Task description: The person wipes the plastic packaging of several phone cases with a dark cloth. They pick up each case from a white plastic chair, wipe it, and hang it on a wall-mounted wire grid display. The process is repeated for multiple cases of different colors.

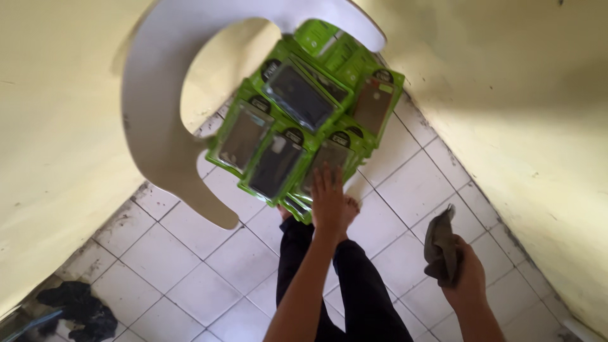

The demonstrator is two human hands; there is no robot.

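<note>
A stack of green packages with clear fronts and dark phone cases (pixel 297 126) rests on a white plastic chair (pixel 152 114) seen from above. My left hand (pixel 330 199) lies flat with fingers stretched on the near edge of the packages. My right hand (pixel 461 269) hangs lower right, closed around a crumpled grey cloth (pixel 440 244). My legs in dark trousers (pixel 342 278) stand below the stack.
White tiled floor (pixel 190 253) with dark grout lies beneath. Pale yellow walls (pixel 519 114) meet in a corner behind the chair and close in on both sides. A dark bundle of cloth (pixel 79 307) lies on the floor at lower left.
</note>
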